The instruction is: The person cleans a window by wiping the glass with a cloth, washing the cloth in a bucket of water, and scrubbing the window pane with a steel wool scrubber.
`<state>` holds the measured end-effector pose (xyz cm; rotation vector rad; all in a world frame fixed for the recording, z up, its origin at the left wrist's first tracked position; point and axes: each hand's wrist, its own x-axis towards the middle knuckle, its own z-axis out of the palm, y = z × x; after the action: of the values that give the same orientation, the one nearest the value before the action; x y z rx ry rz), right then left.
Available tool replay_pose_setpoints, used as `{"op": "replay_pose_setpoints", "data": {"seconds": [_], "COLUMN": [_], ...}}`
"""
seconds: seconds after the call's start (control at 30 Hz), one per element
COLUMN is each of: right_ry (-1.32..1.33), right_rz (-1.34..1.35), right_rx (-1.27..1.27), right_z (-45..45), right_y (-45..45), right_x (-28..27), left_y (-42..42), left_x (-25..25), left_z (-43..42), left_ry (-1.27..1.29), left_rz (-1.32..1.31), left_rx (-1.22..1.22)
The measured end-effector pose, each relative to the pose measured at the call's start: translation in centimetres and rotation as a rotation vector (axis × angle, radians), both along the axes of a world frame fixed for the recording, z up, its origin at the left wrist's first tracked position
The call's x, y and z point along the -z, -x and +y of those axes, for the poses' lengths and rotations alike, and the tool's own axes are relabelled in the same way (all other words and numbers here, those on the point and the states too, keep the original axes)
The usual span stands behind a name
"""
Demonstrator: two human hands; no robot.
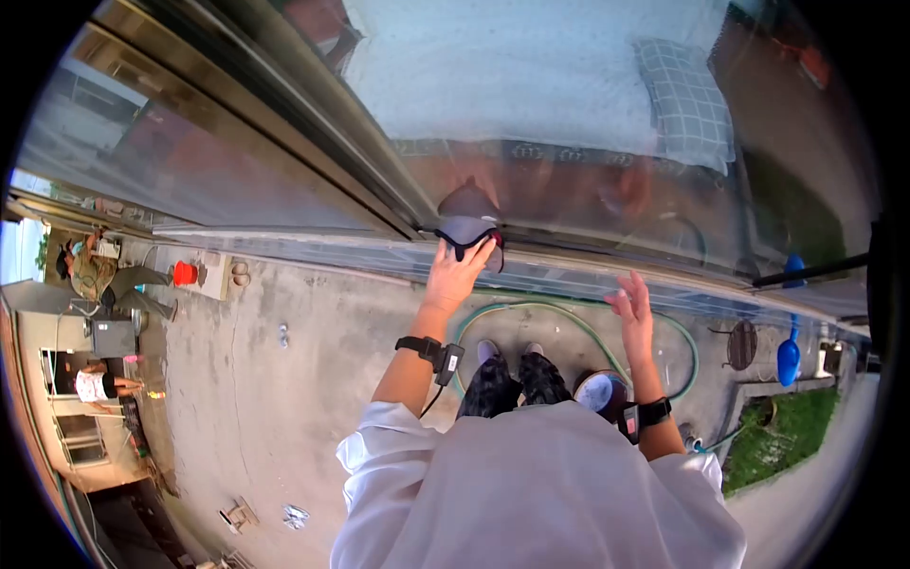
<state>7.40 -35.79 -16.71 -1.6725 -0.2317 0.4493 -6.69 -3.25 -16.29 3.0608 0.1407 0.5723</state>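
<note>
My left hand [457,275] is closed on a grey pad with black trim [466,229], which also shows some dark red at its side. The pad rests at the bottom of the window glass [559,194], close to the metal frame [374,190], and its reflection shows above it. My right hand [633,308] is raised in front of the window sill with its fingers apart and nothing in it. Both wrists wear black straps with small devices. Below my right forearm stands a bucket [590,372] with whitish contents, partly hidden by my body.
A green hose [567,327] loops around my feet. To the right are a blue long-handled scoop [789,360], a round drain cover [742,345] and a grass patch [787,431]. At far left, a person [95,275] is near a red bucket [185,273]; another person [93,385] is farther off.
</note>
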Motion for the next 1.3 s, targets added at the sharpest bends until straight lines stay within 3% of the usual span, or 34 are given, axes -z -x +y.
{"op": "replay_pose_setpoints", "data": {"seconds": [0.03,0.07,0.13,0.2,0.27,0.33,0.4,0.43,0.5,0.6,0.63,0.67,0.73,0.8,0.87,0.97,1.1,1.13,1.2,1.3], "right_ry": [0.008,-0.004,-0.002,0.029,-0.043,-0.113,-0.222,-0.233,-0.122,0.042,0.002,0.004,0.086,0.036,0.089,-0.144,-0.232,-0.197,-0.125,0.124], "right_rz": [0.010,0.008,0.094,0.128,0.154,0.177,-0.157,-0.175,-0.385,-0.501,-0.462,-0.477,-0.375,-0.449,-0.249,-1.350,-2.036,-2.071,-2.031,-1.923], "right_rx": [-0.110,-0.151,-0.319,-0.472,-0.561,-0.628,-0.690,-0.706,-0.955,-1.069,-0.992,-0.976,-1.002,-0.887,-0.884,-0.567,0.238,0.341,0.307,-0.075], "right_z": [0.8,1.7,3.8,5.7,7.7,10.0,12.2,13.4,15.6,19.0,20.1,21.6,24.1,27.3,30.7,36.2,45.1,46.8,49.3,51.6], "right_y": [0.4,1.0,2.2,3.5,5.6,8.1,10.4,11.2,13.1,16.6,17.5,17.9,18.3,18.8,19.4,19.2,17.5,16.6,17.5,20.0], "right_x": [0.4,0.7,1.2,2.6,1.7,-0.7,-4.0,-5.8,-8.4,-8.0,-7.0,-6.0,-4.5,-7.9,-15.0,-29.4,-46.4,-48.1,-48.3,-38.2], "left_y": [1.2,2.4,4.8,8.6,11.5,13.7,14.8,15.1,15.0,14.9,15.6,16.8,20.8,25.3,30.8,39.9,48.8,50.3,52.5,54.9], "left_x": [0.8,1.5,2.1,3.8,-2.1,-4.3,-6.0,-6.5,-6.8,-7.0,-6.1,-6.3,-7.7,-9.3,-7.8,-3.8,-0.6,0.2,1.3,4.3], "left_z": [-0.6,-1.2,-1.3,-1.7,-2.7,-3.4,-4.2,-4.5,-5.0,-4.4,-3.5,-2.4,0.3,4.0,9.2,15.6,20.6,21.6,22.2,23.0], "left_ry": [0.220,0.210,0.990,1.645,2.141,2.159,2.210,2.200,2.340,2.262,2.015,2.013,0.672,1.013,1.015,0.899,0.908,0.909,0.914,1.134], "left_rz": [0.109,0.103,0.324,-0.201,-0.405,-0.473,-0.443,-0.472,-0.504,-0.472,-0.443,-0.437,-0.171,-0.216,-0.335,-0.279,-0.238,-0.204,-0.170,-0.091], "left_rx": [-0.119,-0.160,-0.690,-0.827,-0.702,-0.664,-0.679,-0.666,-0.567,-0.549,-0.538,-0.514,-0.538,-0.584,-0.566,-0.677,-0.644,-0.663,-0.662,-0.786]}}
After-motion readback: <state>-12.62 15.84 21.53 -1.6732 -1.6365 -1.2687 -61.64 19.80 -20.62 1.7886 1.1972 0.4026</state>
